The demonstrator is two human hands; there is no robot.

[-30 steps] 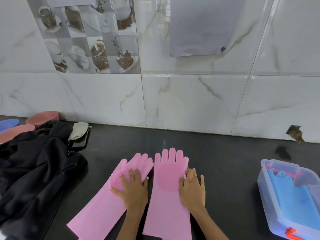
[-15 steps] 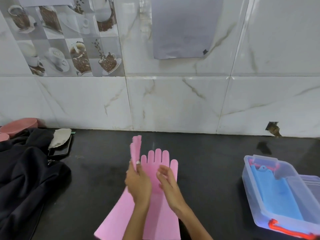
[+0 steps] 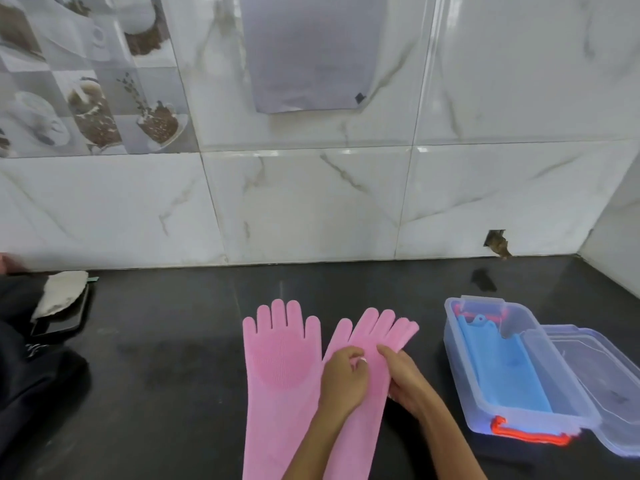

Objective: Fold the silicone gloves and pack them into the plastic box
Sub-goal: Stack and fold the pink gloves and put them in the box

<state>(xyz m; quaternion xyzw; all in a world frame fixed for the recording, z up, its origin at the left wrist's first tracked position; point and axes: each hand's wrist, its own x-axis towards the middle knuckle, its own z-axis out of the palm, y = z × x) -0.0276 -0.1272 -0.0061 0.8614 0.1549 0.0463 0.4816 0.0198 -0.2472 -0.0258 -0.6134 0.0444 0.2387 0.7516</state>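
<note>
Two pink silicone gloves lie on the black counter [image 3: 173, 358], fingers toward the wall. The left pink glove [image 3: 280, 362] lies flat with its bristled palm up, and nothing touches it. The right pink glove [image 3: 375, 332] lies slanted beside it, smooth side up. My left hand [image 3: 343, 381] pinches its palm area with curled fingers. My right hand [image 3: 407, 379] grips its right edge. The clear plastic box [image 3: 460, 368] stands open to the right, with blue gloves [image 3: 502, 368] inside and an orange latch at the front.
The box's clear lid [image 3: 595, 375] hangs open on its right side. A black cloth [image 3: 31, 382] is heaped at the far left, with a phone under a pale rag [image 3: 60, 296] beside it. The tiled wall runs behind, and a side wall closes the right corner.
The glove that lay on the left was lifted by my left hand and swung over; it now lies to the right of the other. Both hands now hold it. The view has turned right.
</note>
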